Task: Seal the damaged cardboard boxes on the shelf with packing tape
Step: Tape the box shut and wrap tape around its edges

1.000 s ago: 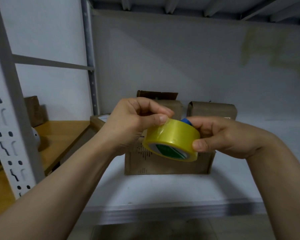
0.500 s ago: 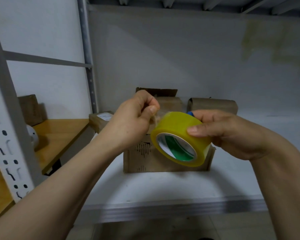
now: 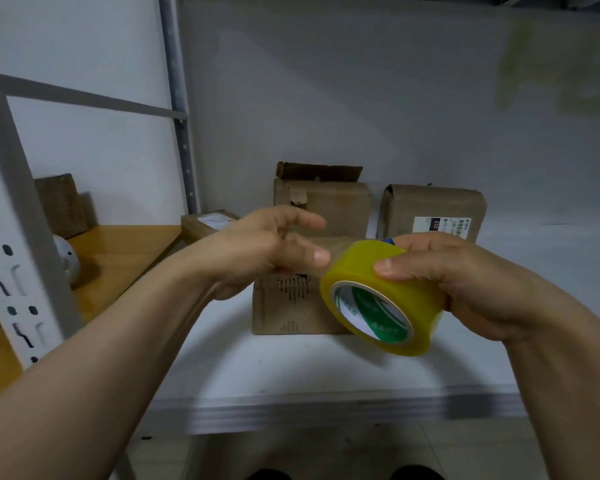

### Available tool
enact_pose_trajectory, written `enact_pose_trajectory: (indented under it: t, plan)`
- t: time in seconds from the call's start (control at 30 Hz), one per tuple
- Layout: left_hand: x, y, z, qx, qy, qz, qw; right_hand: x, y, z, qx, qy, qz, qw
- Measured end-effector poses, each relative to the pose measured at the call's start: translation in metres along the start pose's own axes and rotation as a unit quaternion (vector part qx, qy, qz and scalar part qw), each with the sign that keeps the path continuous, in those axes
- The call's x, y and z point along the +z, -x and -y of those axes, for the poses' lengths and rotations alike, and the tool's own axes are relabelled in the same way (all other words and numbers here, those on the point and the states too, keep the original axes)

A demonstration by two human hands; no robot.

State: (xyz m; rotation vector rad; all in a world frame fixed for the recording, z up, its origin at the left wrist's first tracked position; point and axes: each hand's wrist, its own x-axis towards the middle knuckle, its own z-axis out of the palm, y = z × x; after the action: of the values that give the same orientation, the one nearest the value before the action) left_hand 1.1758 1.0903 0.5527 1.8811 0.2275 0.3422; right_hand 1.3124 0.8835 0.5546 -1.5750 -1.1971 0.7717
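My right hand [image 3: 471, 285] grips a yellow roll of packing tape [image 3: 371, 271] in front of the shelf. My left hand [image 3: 260, 247] is just left of the roll and pinches the tape's loose end under its thumb, index finger stretched out. A short clear strip [image 3: 338, 252] runs from the thumb to the roll. Behind the hands, a brown cardboard box [image 3: 284, 306] stands on the white shelf [image 3: 326, 372]. Further back are a box with a torn, raised flap [image 3: 323, 202] and a box with a white label [image 3: 430, 209].
A small flat box [image 3: 210, 221] lies at the shelf's back left. A perforated grey upright [image 3: 18, 220] stands at near left. Beyond it is a wooden surface [image 3: 118, 254] with a white round object [image 3: 65, 259] and another box [image 3: 63, 206].
My left hand has drawn away to the left and its fingers have straightened, pulling a short strip off the roll. My right hand has carried the roll right and lower.
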Motion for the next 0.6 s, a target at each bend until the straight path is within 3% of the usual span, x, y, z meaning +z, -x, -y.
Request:
enact_pose_trajectory:
  t: [0.1, 0.23, 0.37, 0.6]
  plan:
    - [-0.009, -0.001, 0.001, -0.057, 0.004, 0.022, 0.998, 0.007, 0.0, -0.003, 0.012, 0.019, 0.012, 1.0]
    - [-0.021, 0.001, 0.008, -0.109, -0.108, 0.076, 0.985, 0.026, 0.0, -0.012, 0.03, 0.033, 0.044, 0.998]
    - [-0.026, 0.006, 0.023, -0.153, -0.13, 0.121, 0.972, 0.04, -0.007, -0.021, 0.06, 0.036, 0.062, 0.996]
    - [-0.035, 0.01, 0.032, -0.114, -0.106, 0.1, 0.983, 0.041, -0.014, -0.017, 0.074, 0.023, 0.065, 0.995]
